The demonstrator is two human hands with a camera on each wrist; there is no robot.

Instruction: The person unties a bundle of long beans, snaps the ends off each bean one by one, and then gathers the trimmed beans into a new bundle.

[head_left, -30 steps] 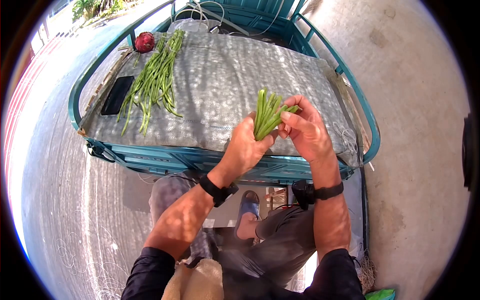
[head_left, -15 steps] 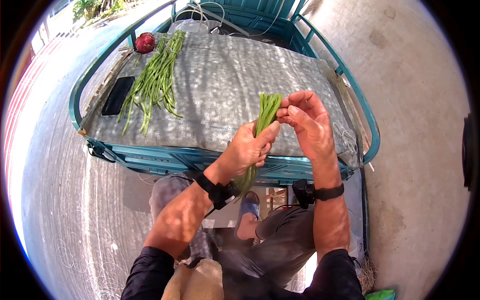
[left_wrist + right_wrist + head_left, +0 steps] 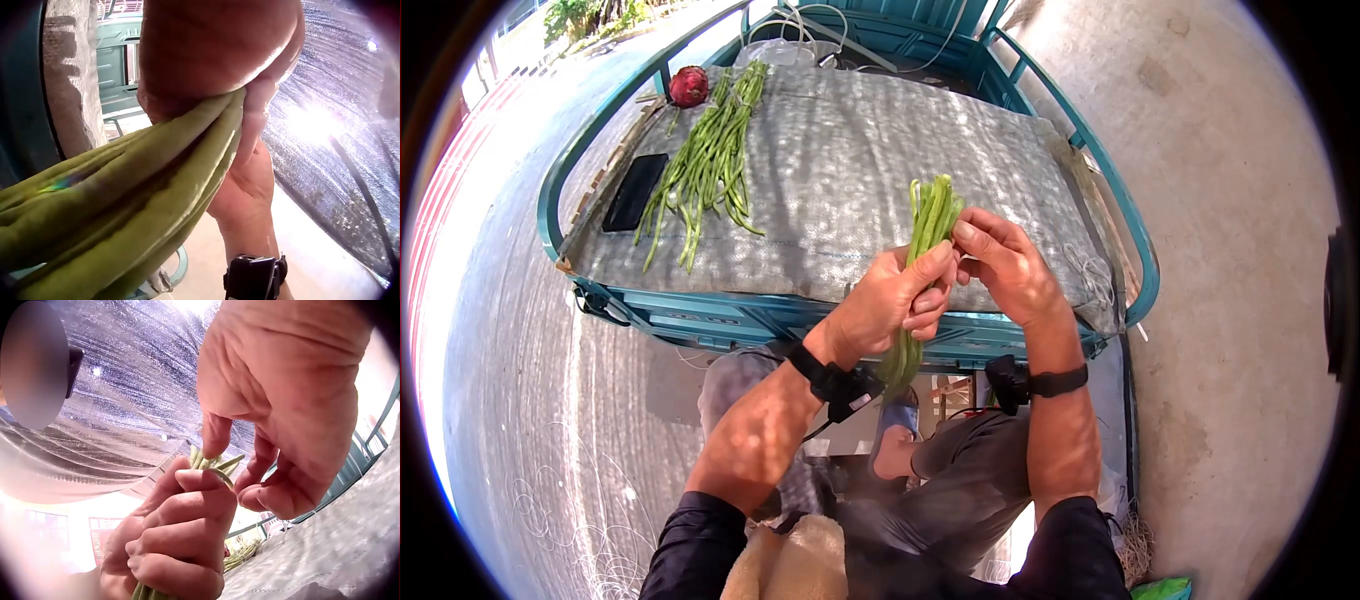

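A bundle of long green beans point(image 3: 932, 220) stands upright in my left hand point(image 3: 905, 300), which grips it around the middle with curled fingers. Its lower length hangs below that fist, and in the left wrist view the folded beans point(image 3: 156, 187) spread close to the camera. My right hand point(image 3: 1005, 265) is at the bundle's right side, thumb and fingers bent. In the right wrist view, a single long bean point(image 3: 224, 477) curves over the left forefinger to the right fingertips point(image 3: 249, 497), which pinch its end. The right thumb is close over the bundle's cut tops.
On the grey woven sheet point(image 3: 840, 160) over the teal cart bed lie another bunch of long beans point(image 3: 710, 150), a dark phone point(image 3: 636, 190) and a red dragon fruit point(image 3: 689, 87). Teal side rails point(image 3: 1135, 235) edge the cart. A slippered foot point(image 3: 898, 430) is below.
The bundle was tilted right, then swung upright in the left hand, its lower length now hanging below. The right hand drew slightly away, then came back in against the bundle's side.
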